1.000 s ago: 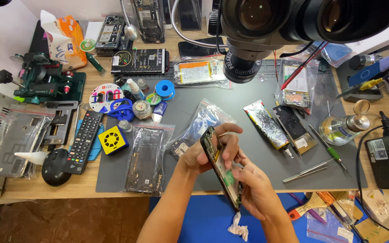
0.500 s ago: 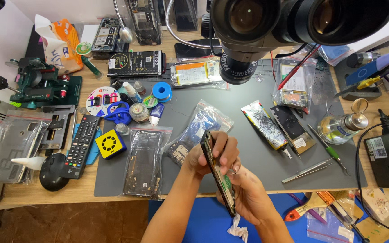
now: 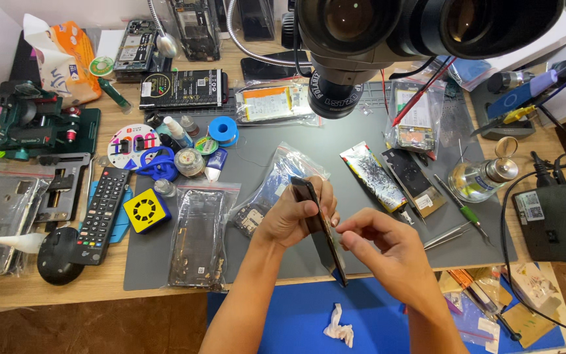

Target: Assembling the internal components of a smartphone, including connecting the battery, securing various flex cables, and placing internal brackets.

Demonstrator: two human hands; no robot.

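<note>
Well, the left hand (image 3: 289, 219) grips the dark phone (image 3: 319, 229) edge-on, the right hand (image 3: 378, 246) pinching beside those fingers; a slip could drop it.

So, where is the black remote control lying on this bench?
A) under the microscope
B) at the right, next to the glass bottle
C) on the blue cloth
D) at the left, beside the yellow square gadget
D: the remote control lies left of the grey mat, with the yellow square gadget just to its right.
</note>
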